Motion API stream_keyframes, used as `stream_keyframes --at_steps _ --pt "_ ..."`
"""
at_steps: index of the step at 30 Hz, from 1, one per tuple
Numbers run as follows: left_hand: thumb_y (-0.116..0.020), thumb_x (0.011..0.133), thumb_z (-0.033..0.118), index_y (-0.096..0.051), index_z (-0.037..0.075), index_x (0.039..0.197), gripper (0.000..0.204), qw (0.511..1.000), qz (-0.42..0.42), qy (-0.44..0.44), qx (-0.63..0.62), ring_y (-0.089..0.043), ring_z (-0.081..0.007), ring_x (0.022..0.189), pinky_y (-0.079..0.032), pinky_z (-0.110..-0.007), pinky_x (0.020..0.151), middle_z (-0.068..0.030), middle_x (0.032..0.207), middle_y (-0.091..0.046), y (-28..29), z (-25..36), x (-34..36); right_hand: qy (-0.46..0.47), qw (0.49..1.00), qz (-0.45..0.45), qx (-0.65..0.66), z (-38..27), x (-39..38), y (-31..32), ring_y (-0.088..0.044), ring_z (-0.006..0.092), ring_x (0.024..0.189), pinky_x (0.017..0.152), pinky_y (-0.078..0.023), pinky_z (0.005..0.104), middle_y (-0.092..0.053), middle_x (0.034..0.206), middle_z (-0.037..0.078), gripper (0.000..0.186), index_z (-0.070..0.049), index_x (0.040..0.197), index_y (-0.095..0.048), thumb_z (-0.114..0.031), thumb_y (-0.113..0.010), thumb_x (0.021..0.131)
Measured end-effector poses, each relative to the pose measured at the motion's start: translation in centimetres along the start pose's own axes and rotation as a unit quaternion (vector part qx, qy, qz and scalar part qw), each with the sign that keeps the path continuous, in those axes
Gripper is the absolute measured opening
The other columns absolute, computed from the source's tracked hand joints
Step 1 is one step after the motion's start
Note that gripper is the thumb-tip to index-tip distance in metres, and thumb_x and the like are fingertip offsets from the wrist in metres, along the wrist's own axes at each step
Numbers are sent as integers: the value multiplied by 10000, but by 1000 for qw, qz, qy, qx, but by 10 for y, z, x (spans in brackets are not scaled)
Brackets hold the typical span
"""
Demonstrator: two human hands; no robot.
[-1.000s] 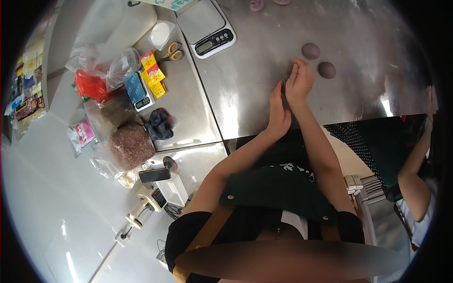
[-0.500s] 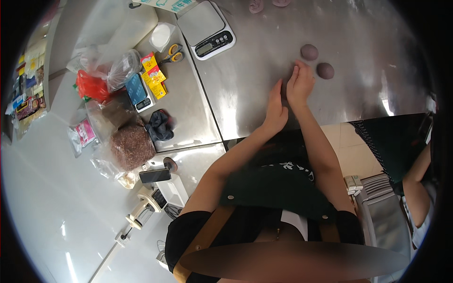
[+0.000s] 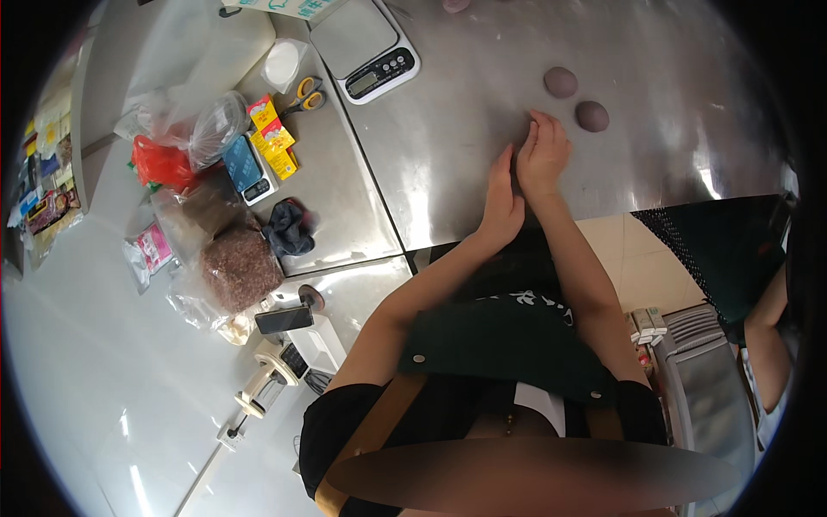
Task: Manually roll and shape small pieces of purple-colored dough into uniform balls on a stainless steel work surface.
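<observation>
Above the steel table [image 3: 465, 95], my left hand [image 3: 501, 202] and my right hand [image 3: 543, 159] are cupped toward each other with palms facing. Between them shows a dark purplish sliver, which looks like a dough ball; the hands hide most of it. The left fingers are fairly straight and held together, while those of my right hand curve inward. Two smooth purple dough balls sit just beyond the right fingertips: one farther off [image 3: 561, 82], the other nearer and more to the right [image 3: 592, 116]. A paler pinkish lump [image 3: 455, 4] is cut off by the top edge.
A kitchen scale [image 3: 379, 73] stands at the back left. Beside it lie scissors [image 3: 307, 95], yellow packets [image 3: 273, 138], a red plastic bag [image 3: 162, 162] and a bag of reddish-brown crumbly stuff [image 3: 241, 269]. A phone [image 3: 284, 320] is nearer me. At right, another person's arm [image 3: 765, 332] shows.
The view has shifted slightly, so the balls and scale appear higher. One pale lump has left the top edge. My hands stay cupped together, a little farther from the two balls.
</observation>
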State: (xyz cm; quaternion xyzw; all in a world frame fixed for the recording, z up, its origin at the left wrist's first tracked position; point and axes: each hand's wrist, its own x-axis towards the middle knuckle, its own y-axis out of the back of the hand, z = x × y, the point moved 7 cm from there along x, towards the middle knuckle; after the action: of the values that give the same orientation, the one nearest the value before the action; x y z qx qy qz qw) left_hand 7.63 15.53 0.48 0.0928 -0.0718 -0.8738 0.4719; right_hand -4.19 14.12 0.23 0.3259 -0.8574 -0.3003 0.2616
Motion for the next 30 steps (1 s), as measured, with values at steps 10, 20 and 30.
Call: stream_keyframes --at_steps 10,20,30 --pt "-374 699 -106 -189 -51 1397 724 998 -51 24 38 -276 -353 1315 -191 -405 1114 -233 1407 -268 -5 -1 -3 29 998 49 -14 20 -21 11 -561 287 964 792 -375 411 -609 1043 94 212 -86 1064 -599 -98 -493 880" --pt "-363 687 -86 -175 -67 1396 734 999 29 -17 25 -262 -358 1320 -185 -403 1113 -245 1409 -257 10 7 11 49 998 11 30 -14 23 -6 -553 253 970 796 -377 408 -596 1045 59 210 -114 1058 -576 -84 -530 855" --pt "-370 675 -103 -210 -61 1387 731 998 39 4 42 -301 -396 1279 -235 -423 1088 -265 1368 -307 17 -7 26 80 993 7 -89 -4 15 -20 -552 255 915 773 -360 406 -600 1023 39 219 -124 1067 -585 -108 -512 861"
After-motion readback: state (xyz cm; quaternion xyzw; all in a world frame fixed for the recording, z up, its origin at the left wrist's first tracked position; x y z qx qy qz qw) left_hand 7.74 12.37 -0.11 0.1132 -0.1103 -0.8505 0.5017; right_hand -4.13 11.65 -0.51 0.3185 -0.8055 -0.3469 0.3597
